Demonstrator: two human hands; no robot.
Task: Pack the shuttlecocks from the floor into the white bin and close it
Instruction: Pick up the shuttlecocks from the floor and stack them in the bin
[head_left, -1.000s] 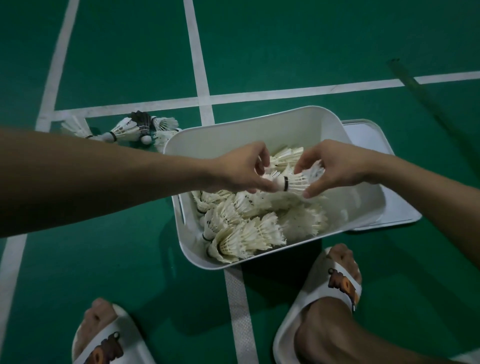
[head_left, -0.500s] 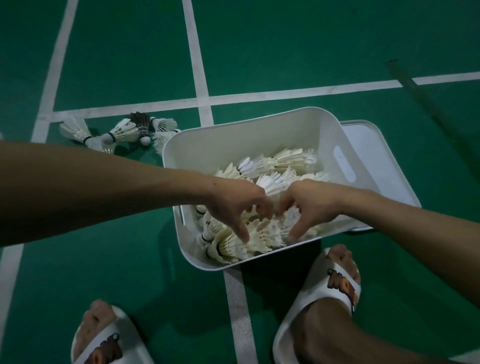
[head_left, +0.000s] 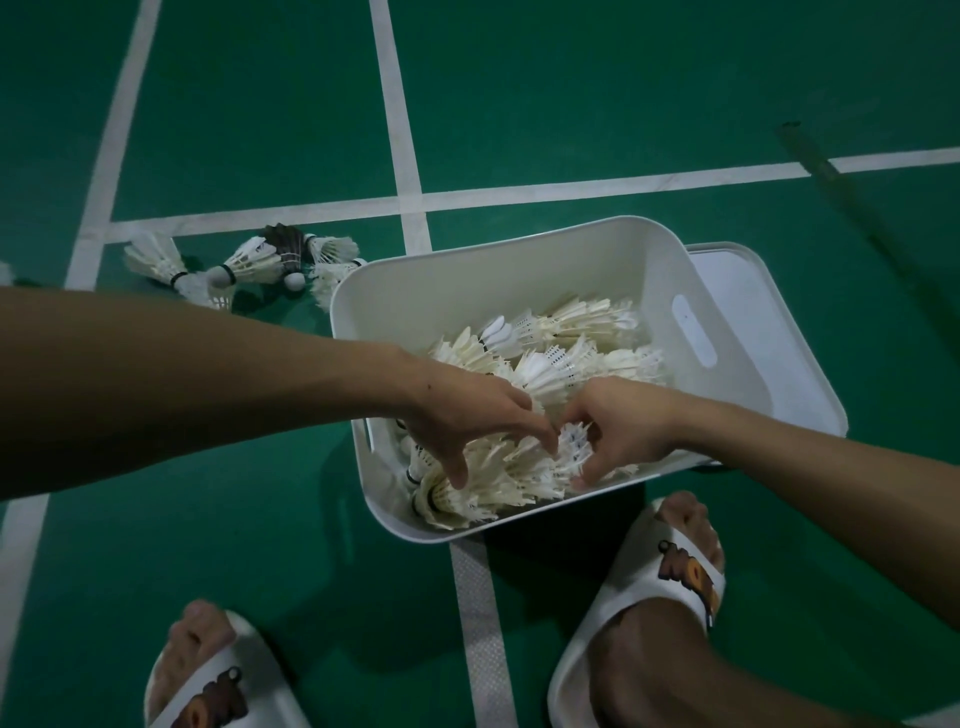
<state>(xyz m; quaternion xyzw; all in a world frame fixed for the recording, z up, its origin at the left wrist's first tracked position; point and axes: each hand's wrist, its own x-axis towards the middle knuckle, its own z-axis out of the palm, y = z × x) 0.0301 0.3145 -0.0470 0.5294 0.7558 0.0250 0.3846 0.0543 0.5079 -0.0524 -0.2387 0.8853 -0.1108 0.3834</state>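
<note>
Left hand (head_left: 467, 421) reaches down into the white bin (head_left: 467, 291) with its fingers spread and fairly straight, the tips resting on the pile of shuttlecocks (head_left: 561, 364) at the bin's near end. The right hand (head_left: 618, 431) meets it there, its thumb and curled fingers pinching the feathers of a single shuttlecock (head_left: 574, 449) on top of the pile. Under it all lies the green court floor (head_left: 571, 104), crossed by white lines (head_left: 410, 171). The bin stands open on the floor over one of those lines, with a slot handle in its right wall. Its lid (head_left: 737, 280) lies flat on the floor at the bin's right side, partly hidden behind that wall. Nearest the camera, two feet in white slippers, left (head_left: 223, 691) and right (head_left: 670, 571), stand either side of the line. A cluster of loose shuttlecocks (head_left: 249, 262) lies on the floor just beside the bin's far left corner, one of them a dark-feathered shuttlecock (head_left: 285, 247).
</note>
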